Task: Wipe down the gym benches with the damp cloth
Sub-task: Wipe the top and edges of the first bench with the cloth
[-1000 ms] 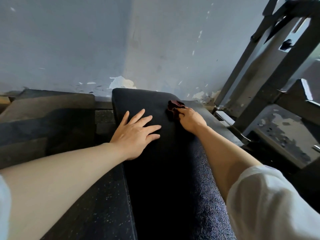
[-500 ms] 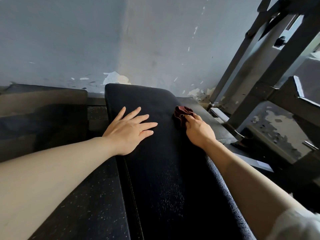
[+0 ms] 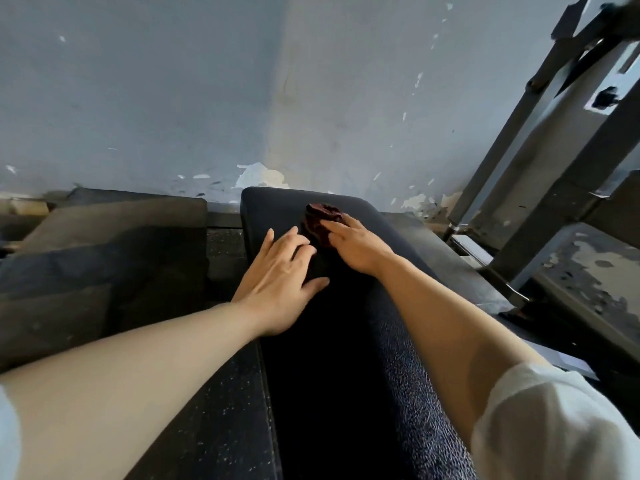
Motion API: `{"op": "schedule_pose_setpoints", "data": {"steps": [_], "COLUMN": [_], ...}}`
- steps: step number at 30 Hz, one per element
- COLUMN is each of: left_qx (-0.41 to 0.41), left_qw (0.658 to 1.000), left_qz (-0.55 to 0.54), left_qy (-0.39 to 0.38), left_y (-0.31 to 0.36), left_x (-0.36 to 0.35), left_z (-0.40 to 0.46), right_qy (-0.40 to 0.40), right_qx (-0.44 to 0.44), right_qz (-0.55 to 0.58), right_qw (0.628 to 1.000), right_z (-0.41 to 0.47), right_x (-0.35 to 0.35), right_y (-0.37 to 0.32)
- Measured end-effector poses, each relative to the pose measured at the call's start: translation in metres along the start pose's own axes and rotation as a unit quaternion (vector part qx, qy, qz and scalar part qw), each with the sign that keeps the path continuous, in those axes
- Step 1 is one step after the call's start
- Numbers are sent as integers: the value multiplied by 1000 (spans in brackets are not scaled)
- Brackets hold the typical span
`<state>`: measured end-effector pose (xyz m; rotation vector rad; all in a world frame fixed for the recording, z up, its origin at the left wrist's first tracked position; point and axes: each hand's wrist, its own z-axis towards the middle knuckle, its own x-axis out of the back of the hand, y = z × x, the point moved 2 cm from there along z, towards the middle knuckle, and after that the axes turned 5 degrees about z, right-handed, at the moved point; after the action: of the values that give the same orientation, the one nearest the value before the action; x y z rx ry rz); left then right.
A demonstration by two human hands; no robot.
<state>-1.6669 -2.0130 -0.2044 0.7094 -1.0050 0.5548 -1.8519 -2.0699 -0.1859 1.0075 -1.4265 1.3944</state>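
Note:
A long black padded gym bench [image 3: 332, 358] runs from the bottom of the view toward the wall. Near its far end lies a bunched dark red cloth [image 3: 320, 220]. My right hand [image 3: 356, 245] holds the cloth down on the pad, fingers curled over its near side. My left hand [image 3: 280, 271] rests flat on the bench just left of the cloth, its fingers spread and its fingertips close to the cloth.
A blue-grey wall with flaking paint [image 3: 207, 98] stands right behind the bench end. Dark rubber mats [image 3: 104, 244] lie on the left. A grey metal rack frame [image 3: 540, 174] rises at the right, its base bar beside the bench.
My right hand has slid the cloth from the bench's right edge toward the middle of the far end. My left hand has shifted right, closer to the cloth.

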Motion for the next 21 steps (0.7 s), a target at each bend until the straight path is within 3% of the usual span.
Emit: {"op": "schedule_pose_setpoints", "data": {"steps": [5,11,14,17,21], "left_qx": [67,-50,-49,-28,79], "left_qw": [997,998,998,998,991], "left_qz": [-15,-10,-37,-47,-61], "left_qy": [42,-22,-12,36,87], "left_y": [-2,-19,-24,-29,-34], "left_x": [-3,0,-2,-7,-12], "left_z": [1,30,33,31,28], "right_qy": [59,29,45,58,50], "right_qx": [-133,5,-84,-159,-149], "right_qz": [1,-15,-28,-12,3], "right_qw": [989,999,995,986,988], "right_z": [16,38,48,61,79], "right_x": [7,-2,13,18,17], "right_y": [41,17,50,63,50]}}
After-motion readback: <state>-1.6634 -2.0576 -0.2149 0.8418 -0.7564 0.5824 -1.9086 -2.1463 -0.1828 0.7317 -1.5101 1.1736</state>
